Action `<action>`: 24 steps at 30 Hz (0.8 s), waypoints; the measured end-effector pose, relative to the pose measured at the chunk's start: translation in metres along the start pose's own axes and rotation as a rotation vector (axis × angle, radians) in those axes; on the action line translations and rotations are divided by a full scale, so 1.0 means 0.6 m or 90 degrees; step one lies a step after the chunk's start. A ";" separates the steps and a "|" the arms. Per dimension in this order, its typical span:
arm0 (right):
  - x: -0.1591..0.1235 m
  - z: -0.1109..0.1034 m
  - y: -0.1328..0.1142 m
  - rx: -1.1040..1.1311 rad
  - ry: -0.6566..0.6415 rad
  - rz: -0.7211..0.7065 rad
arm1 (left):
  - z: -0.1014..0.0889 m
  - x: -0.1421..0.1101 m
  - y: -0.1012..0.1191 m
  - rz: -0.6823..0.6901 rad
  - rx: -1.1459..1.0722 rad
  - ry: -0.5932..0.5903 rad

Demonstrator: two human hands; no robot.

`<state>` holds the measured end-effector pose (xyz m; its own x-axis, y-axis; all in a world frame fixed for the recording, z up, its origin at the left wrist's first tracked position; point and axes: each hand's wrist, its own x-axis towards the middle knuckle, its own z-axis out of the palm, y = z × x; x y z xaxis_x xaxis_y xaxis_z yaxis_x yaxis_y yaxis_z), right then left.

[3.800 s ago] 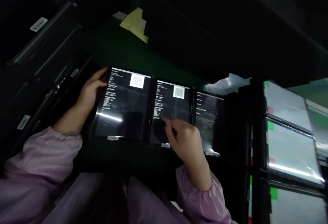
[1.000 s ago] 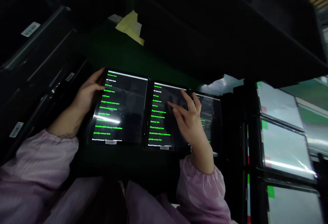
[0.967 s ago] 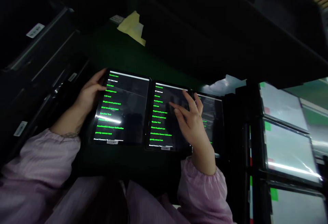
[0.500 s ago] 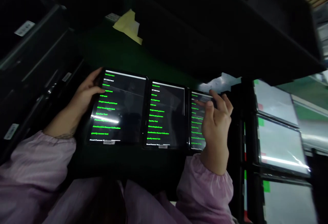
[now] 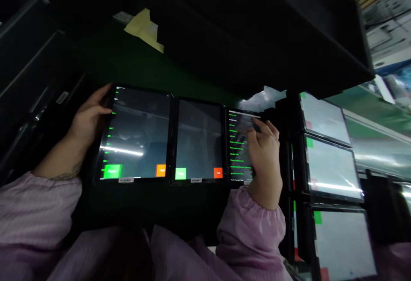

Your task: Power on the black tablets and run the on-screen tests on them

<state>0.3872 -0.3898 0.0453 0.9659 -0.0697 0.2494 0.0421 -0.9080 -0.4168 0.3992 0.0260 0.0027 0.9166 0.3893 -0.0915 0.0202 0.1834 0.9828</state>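
Note:
Three black tablets lie side by side on a dark green bench. My left hand (image 5: 88, 116) grips the upper left edge of the left tablet (image 5: 138, 133), whose dark screen shows a green button and an orange button at the bottom. The middle tablet (image 5: 199, 139) shows the same two buttons. My right hand (image 5: 263, 152) hovers over the right tablet (image 5: 240, 144), fingers loosely curled, a fingertip touching the top of its screen, which lists green text lines. Both sleeves are pink.
A rack at the right holds three tablets with pale screens (image 5: 330, 165), marked with green and red tags. Dark trays with white labels (image 5: 62, 97) are stacked at the left. A yellow cloth (image 5: 143, 26) lies at the back under a black overhanging shelf (image 5: 257, 37).
My right hand went from the middle tablet to the right tablet. The left and middle screens switched from green text lists to dark screens with green and orange buttons. The view shifted right.

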 end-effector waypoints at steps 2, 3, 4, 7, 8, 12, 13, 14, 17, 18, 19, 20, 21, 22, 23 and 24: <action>-0.002 -0.005 -0.001 0.002 0.025 0.008 | 0.000 0.000 -0.001 0.007 -0.003 -0.004; -0.003 -0.008 -0.002 0.005 0.034 0.008 | -0.001 0.000 -0.001 0.007 -0.007 -0.007; -0.004 -0.010 -0.003 0.008 0.040 0.006 | -0.001 0.000 -0.001 0.003 -0.014 -0.008; -0.005 -0.020 -0.010 0.024 0.057 0.001 | -0.002 0.002 -0.002 -0.020 -0.048 -0.009; -0.005 -0.024 -0.014 0.030 0.064 0.002 | -0.002 0.003 -0.003 -0.028 -0.061 -0.012; -0.011 -0.038 -0.033 0.058 0.100 -0.005 | 0.000 0.000 -0.006 -0.037 -0.097 -0.009; -0.014 -0.039 -0.039 0.066 0.105 -0.013 | 0.000 -0.002 -0.008 -0.040 -0.106 -0.004; -0.018 -0.037 -0.045 0.077 0.105 -0.024 | -0.001 -0.004 -0.010 -0.044 -0.118 0.001; -0.030 -0.018 -0.065 0.133 0.062 -0.067 | -0.006 -0.006 -0.022 -0.063 -0.165 0.005; -0.033 -0.008 -0.074 0.162 0.044 -0.075 | -0.008 -0.004 -0.027 -0.068 -0.185 0.005; -0.036 0.004 -0.085 0.198 0.022 -0.076 | -0.009 -0.002 -0.032 -0.070 -0.207 0.008; -0.038 0.015 -0.099 0.244 -0.008 -0.072 | -0.010 0.002 -0.036 -0.070 -0.230 0.013; -0.039 0.026 -0.115 0.295 -0.054 -0.064 | -0.010 0.006 -0.041 -0.068 -0.252 0.020; -0.038 0.036 -0.136 0.345 -0.113 -0.059 | -0.010 0.010 -0.045 -0.067 -0.273 0.026; -0.036 0.045 -0.160 0.389 -0.181 -0.060 | -0.010 0.015 -0.049 -0.066 -0.291 0.030; -0.030 0.051 -0.187 0.423 -0.250 -0.069 | -0.009 0.018 -0.053 -0.066 -0.307 0.031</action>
<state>0.3728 -0.2739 0.0605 0.9622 0.2688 0.0430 0.1661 -0.4544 -0.8752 0.4064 0.0296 -0.0303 0.8994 0.3864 -0.2043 -0.0868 0.6160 0.7829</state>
